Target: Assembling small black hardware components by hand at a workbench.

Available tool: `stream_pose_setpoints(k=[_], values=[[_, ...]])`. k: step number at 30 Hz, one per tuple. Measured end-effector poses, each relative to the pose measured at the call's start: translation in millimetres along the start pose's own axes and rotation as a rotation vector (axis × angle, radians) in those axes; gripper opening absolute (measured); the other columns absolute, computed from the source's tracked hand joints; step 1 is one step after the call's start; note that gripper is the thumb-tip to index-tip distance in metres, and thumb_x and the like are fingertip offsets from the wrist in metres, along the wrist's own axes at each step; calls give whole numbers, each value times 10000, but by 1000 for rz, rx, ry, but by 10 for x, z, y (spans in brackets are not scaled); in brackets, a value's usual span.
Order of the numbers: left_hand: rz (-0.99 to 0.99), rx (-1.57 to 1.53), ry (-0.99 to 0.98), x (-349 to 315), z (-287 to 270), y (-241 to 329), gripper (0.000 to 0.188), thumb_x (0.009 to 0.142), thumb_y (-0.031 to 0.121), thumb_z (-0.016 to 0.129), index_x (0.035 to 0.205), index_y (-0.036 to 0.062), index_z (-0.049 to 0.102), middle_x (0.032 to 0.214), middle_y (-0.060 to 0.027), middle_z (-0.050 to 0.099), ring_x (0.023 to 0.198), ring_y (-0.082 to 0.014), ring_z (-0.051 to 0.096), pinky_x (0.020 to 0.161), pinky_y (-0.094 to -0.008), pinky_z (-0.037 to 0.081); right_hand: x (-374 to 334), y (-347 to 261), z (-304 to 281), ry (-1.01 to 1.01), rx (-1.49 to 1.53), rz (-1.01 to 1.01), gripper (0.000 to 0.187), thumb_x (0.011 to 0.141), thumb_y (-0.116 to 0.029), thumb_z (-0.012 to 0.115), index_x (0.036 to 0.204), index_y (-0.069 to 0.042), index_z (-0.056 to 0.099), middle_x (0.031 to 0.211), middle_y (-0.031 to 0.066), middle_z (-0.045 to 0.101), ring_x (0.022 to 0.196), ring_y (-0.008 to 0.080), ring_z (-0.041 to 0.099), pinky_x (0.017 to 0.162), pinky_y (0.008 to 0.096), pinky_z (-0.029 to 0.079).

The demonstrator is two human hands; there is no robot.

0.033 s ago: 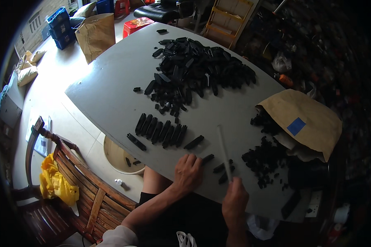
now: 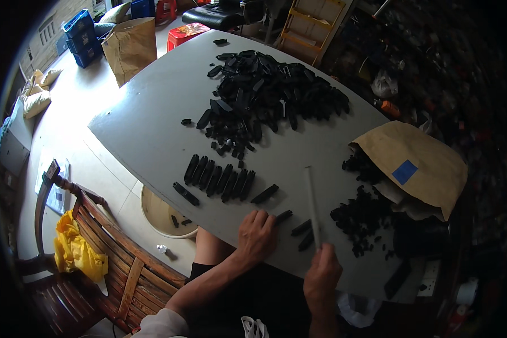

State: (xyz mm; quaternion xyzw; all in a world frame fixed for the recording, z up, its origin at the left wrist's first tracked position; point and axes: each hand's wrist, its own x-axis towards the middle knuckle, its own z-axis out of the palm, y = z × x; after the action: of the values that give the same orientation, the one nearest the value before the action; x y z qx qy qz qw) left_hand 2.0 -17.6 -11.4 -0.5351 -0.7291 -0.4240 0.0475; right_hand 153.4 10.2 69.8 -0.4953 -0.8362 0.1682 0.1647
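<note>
My left hand [image 2: 257, 235] is at the table's near edge, its fingers closed on a small black plastic part [image 2: 284, 217] whose far end sticks out beyond them. In my right hand [image 2: 323, 267] is a thin pale rod [image 2: 311, 203], pointing away from me over the table. Two more black parts [image 2: 302, 227] lie between the hands, close beside the rod. To the left of these, another long black part [image 2: 265, 194] lies alone. A row of several similar black parts [image 2: 224, 181] stands side by side further left, with a single black part [image 2: 186, 194] near the edge.
A large heap of black plastic pieces [image 2: 270, 90] covers the far part of the grey table [image 2: 152, 112]. At right, a brown paper bag [image 2: 419, 163] lies open beside a pile of small black pieces [image 2: 360, 217]. A round bin [image 2: 158, 217] and a wooden chair [image 2: 118, 253] are at lower left.
The rod in my right hand has swung to the right, and that hand has shifted slightly. My left hand stays in place on the black part.
</note>
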Motion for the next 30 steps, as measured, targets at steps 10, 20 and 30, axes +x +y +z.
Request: stream_pose_setpoints(k=[10, 20, 30], values=[[25, -16, 23, 30, 14, 15, 119, 694, 34, 579, 794, 39, 515, 773, -116, 478, 749, -285, 505, 652, -384, 418, 30, -19, -103, -210, -59, 34, 87, 922, -49, 421, 930, 24, 467, 754, 241, 577, 730, 383, 622, 601, 447, 475], [23, -32, -3, 5, 6, 33, 110, 718, 40, 589, 794, 44, 509, 784, -116, 480, 761, -288, 503, 664, -383, 414, 6, 38, 43, -363, -260, 14, 52, 909, -31, 450, 896, 13, 474, 753, 219, 577, 701, 374, 607, 599, 436, 472], [0, -37, -37, 23, 11, 14, 130, 714, 42, 591, 814, 44, 507, 798, -117, 479, 783, -290, 499, 683, -390, 409, 54, -123, -267, -18, -47, 9, 83, 945, -24, 427, 894, 18, 476, 694, 177, 557, 621, 303, 593, 542, 400, 444]])
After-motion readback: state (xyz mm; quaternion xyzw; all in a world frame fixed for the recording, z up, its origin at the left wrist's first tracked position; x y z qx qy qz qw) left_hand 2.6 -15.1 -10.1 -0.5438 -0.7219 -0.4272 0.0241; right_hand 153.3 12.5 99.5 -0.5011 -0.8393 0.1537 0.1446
